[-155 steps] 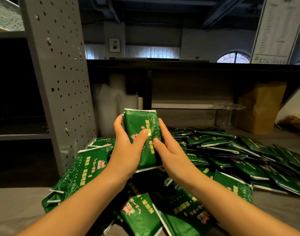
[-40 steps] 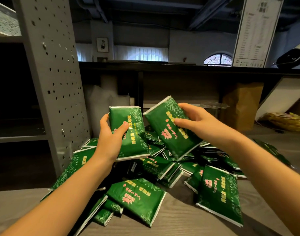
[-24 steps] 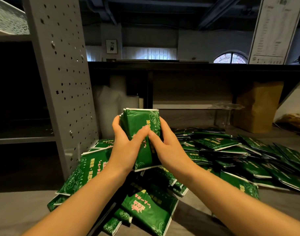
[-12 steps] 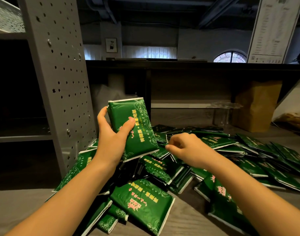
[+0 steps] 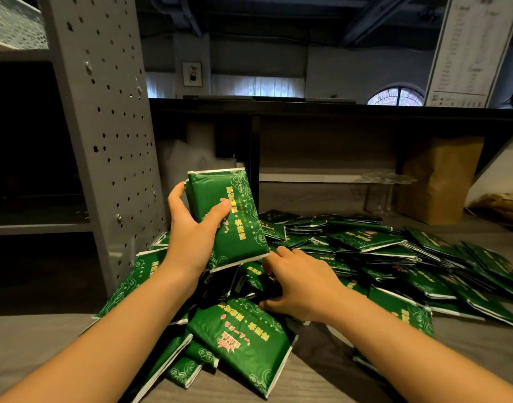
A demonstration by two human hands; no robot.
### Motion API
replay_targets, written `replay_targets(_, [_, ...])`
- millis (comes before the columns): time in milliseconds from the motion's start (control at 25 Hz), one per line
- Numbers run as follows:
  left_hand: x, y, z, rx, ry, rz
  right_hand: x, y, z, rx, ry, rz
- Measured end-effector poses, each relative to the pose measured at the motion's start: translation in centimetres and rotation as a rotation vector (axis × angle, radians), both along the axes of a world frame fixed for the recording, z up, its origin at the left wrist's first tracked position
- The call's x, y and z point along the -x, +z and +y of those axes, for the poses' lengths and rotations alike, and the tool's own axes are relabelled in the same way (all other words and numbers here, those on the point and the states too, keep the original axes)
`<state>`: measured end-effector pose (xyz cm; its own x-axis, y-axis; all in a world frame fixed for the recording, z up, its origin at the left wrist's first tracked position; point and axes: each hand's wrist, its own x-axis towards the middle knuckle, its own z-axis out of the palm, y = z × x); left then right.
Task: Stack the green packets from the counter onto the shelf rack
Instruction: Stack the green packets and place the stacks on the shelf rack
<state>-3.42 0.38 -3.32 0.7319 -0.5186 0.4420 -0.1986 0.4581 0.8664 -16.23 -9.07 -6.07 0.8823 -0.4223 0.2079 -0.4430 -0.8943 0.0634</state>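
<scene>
My left hand [image 5: 191, 237] grips a small upright stack of green packets [image 5: 229, 216] above the pile, thumb across the front one. Just to the right and lower, my right hand [image 5: 304, 283] reaches down into the heap of green packets [image 5: 389, 251] on the wooden counter [image 5: 322, 382]; its fingers and thumb curl round a packet [image 5: 251, 274] there, which is mostly in shadow. One packet [image 5: 243, 335] lies face up at the front. The grey shelf rack stands at left, with its perforated upright [image 5: 104, 135] and a dark shelf [image 5: 37, 228].
A brown paper bag [image 5: 441, 181] and a clear glass stand [image 5: 386, 193] stand behind the heap at right. White plastic items [image 5: 185, 170] sit behind the rack's upright. A tall printed board [image 5: 470, 48] leans at upper right. More packets lean against the upright's foot.
My right hand has let go of the held stack and dropped into the pile, where it now closes on a packet. My left hand keeps the stack, tilted slightly.
</scene>
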Motion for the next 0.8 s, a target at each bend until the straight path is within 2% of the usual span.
replay_targets(320, [-0.2, 0.2, 0.0, -0.001, -0.006, 0.036, 1.7, 2.1, -2.0, -0.096, 0.097, -0.065])
replay_targets(560, [-0.8, 0.3, 0.1, 0.002, 0.018, 0.065, 2.9, 4.2, -3.7, -0.214, 0.189, -0.205])
replay_targets(800, [-1.4, 0.6, 0.1, 0.028, 0.027, 0.154, 4.2, 5.1, -5.2, -0.293, 0.105, -0.337])
